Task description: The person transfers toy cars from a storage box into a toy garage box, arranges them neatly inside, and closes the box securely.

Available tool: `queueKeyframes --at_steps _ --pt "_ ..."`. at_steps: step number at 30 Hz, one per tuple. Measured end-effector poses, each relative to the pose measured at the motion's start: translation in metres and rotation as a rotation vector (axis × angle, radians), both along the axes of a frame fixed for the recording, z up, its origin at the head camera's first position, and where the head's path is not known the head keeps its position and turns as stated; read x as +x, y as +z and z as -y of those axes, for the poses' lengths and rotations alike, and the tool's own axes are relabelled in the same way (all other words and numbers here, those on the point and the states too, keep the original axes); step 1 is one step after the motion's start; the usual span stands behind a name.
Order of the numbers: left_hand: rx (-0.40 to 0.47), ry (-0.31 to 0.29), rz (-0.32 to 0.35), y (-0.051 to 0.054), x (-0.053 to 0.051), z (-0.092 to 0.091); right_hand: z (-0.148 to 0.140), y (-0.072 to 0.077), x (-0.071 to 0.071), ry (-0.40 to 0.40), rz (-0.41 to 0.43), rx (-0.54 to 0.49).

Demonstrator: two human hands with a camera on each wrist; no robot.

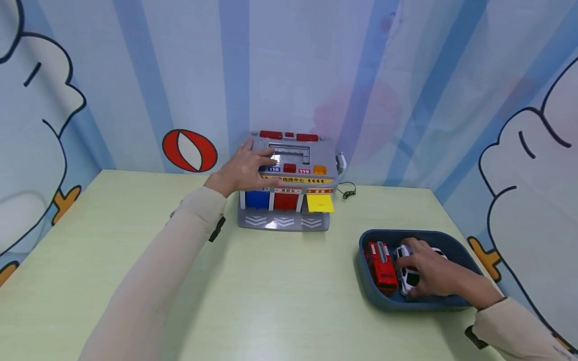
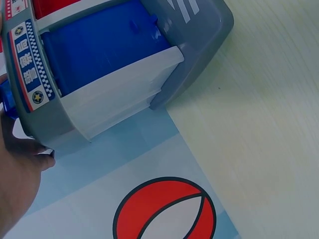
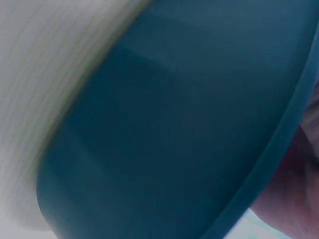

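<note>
A grey toy rescue station [image 1: 325, 155] stands against the back curtain. My left hand [image 1: 246, 168] rests on its top left part, fingers spread. The station's blue door [image 1: 257, 199] and red door [image 1: 286, 201] are down, while its yellow door [image 1: 319, 203] sticks out. At the right, my right hand [image 1: 433, 271] reaches into a dark blue bin [image 1: 377, 297] and grips a white toy car [image 1: 408, 280] with its fingers and thumb. Beside that car lies a red toy fire truck [image 1: 383, 268]. In the right wrist view the bin wall [image 3: 174, 124] hides the car.
Part of another white toy vehicle [image 1: 439, 252] shows behind the right hand. A thin black coiled cord [image 1: 347, 191] lies to the right of the station. The pale tabletop [image 1: 280, 281] ends at a blue striped curtain [image 1: 280, 65], which also stands along both sides.
</note>
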State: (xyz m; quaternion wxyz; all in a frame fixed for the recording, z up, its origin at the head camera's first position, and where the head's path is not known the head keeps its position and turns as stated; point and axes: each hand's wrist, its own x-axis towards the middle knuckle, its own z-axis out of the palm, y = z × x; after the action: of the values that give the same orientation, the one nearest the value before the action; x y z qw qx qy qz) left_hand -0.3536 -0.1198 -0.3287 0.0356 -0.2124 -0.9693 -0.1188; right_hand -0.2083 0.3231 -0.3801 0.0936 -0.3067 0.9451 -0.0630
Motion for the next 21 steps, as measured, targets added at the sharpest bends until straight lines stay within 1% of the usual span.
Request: queueKeyframes --at_steps 10,15,21 --pt "0.003 0.003 0.008 0.000 0.000 0.001 0.001 0.002 -0.002 -0.008 -0.012 -0.001" --pt "-0.015 -0.001 -0.003 0.000 0.000 0.001 0.002 0.010 0.000 -0.025 -0.018 -0.009" --pt "-0.010 0.006 -0.003 -0.001 0.000 0.001 0.004 0.020 0.001 -0.036 -0.044 -0.003"
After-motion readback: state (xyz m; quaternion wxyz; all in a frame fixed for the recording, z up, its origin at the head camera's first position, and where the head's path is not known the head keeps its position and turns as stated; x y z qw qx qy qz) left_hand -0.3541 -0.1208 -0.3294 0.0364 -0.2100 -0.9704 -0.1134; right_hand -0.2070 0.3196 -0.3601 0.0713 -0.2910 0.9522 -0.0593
